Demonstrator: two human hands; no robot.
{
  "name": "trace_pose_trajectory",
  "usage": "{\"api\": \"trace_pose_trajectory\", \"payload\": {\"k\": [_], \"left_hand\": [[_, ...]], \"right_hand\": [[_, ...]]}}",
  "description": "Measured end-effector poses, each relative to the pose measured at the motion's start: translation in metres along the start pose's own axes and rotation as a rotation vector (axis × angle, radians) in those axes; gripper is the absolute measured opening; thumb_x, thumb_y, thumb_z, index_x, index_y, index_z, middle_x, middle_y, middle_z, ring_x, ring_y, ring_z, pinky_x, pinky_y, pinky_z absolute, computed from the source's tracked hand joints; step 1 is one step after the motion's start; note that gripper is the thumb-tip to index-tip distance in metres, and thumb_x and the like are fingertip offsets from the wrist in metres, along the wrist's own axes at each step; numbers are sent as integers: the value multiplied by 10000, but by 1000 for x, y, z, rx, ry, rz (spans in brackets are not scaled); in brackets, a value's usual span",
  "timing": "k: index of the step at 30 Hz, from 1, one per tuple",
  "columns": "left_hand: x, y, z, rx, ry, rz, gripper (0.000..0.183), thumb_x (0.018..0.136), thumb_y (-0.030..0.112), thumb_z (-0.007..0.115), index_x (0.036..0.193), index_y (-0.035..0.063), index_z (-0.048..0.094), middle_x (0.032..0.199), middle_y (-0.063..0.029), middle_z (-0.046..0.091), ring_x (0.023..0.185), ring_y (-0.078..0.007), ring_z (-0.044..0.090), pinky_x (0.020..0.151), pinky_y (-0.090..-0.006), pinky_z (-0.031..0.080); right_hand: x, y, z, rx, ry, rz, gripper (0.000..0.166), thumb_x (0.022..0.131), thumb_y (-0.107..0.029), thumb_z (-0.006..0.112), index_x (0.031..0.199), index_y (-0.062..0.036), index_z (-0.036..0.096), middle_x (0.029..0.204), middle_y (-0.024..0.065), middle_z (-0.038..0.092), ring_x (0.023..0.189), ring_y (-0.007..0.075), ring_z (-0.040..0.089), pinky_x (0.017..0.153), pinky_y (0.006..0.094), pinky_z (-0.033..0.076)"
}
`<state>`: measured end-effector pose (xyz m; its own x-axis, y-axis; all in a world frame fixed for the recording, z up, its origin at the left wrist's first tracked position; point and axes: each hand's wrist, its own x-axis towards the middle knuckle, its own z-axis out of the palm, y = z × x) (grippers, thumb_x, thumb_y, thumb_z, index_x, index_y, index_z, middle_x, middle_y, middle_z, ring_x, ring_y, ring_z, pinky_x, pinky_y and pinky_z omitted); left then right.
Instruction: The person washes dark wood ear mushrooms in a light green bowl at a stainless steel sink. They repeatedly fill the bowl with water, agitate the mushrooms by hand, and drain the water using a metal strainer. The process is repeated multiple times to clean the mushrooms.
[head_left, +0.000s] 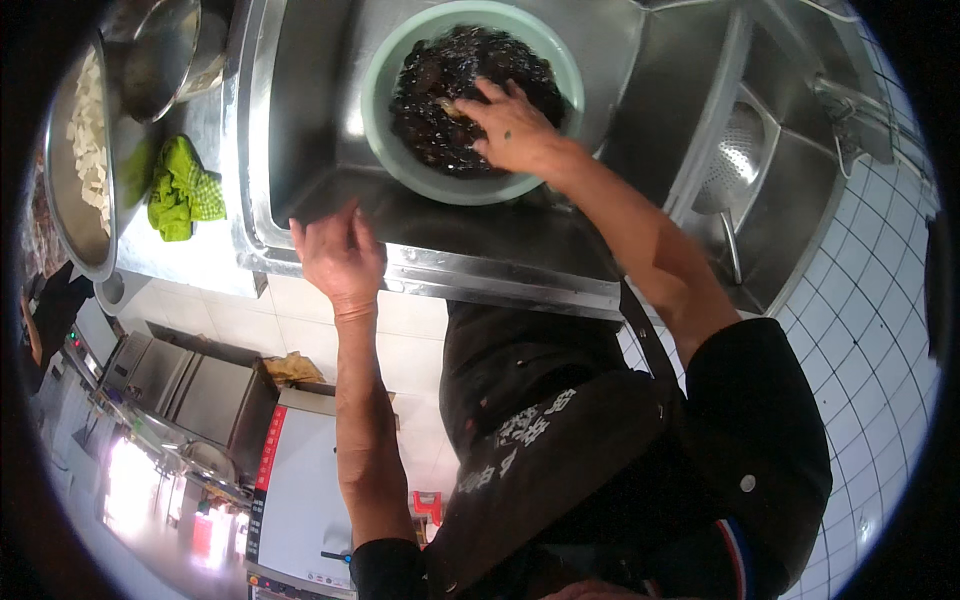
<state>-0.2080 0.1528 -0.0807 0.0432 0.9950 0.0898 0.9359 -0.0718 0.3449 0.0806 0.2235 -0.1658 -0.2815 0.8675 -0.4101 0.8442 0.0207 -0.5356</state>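
Note:
Inside the stainless steel sink (311, 105) sits a pale green plastic basin (379, 142). It is full of dark, wet food pieces (427, 139) in water, which look like wood ear fungus. My right hand (514, 131) is over the basin's contents, palm down with its fingers spread. A small yellowish piece (448, 107) lies at one fingertip; I cannot tell whether it is pinched. At the sink's front left corner is my left hand (341, 251), fingers apart and holding nothing. Whether it rests on the metal rim (480, 271) is unclear.
Left of the sink lie a bright green cloth (180, 191), a metal bowl (112, 247) of white cut pieces (90, 142) and a metal pot (199, 67). A perforated metal strainer (731, 161) lies in the right basin. Another person's dark sleeve (64, 307) shows far left.

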Motion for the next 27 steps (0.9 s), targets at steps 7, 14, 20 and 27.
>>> {"api": "trace_pose_trajectory", "payload": {"k": [7, 14, 20, 27], "left_hand": [[0, -7, 2, 51, -27, 56, 197, 951, 213, 722, 1109, 166, 830, 1005, -48, 780, 1026, -273, 711, 1250, -560, 349], [24, -1, 12, 28, -386, -106, 348, 981, 318, 738, 1290, 159, 769, 1098, -65, 807, 1069, -288, 745, 1173, -501, 437], [54, -45, 93, -365, -502, -288, 705, 1003, 378, 765, 1529, -38, 548, 1128, -166, 798, 982, -197, 748, 836, -340, 572], [81, -7, 111, -370, -686, -825, 473, 1021, 356, 754, 1341, 21, 657, 1016, -69, 722, 821, -132, 668, 607, -301, 525]], "right_hand": [[-26, -25, -66, 442, 542, -230, 314, 939, -157, 748, 1236, -64, 708, 1152, 203, 720, 1025, 407, 720, 863, 490, 596], [-166, 93, -122, 597, 934, 139, 151, 955, -80, 746, 1102, -68, 775, 973, 106, 748, 820, 202, 732, 736, 342, 599], [-377, 377, -57, -216, 619, 738, 432, 910, -165, 742, 1319, -43, 669, 1262, 238, 730, 1180, 413, 708, 1026, 503, 562], [-391, 452, -5, -21, 43, 1048, 483, 861, -257, 784, 1247, -1, 648, 1206, 283, 726, 1142, 477, 696, 1013, 553, 554]]}}
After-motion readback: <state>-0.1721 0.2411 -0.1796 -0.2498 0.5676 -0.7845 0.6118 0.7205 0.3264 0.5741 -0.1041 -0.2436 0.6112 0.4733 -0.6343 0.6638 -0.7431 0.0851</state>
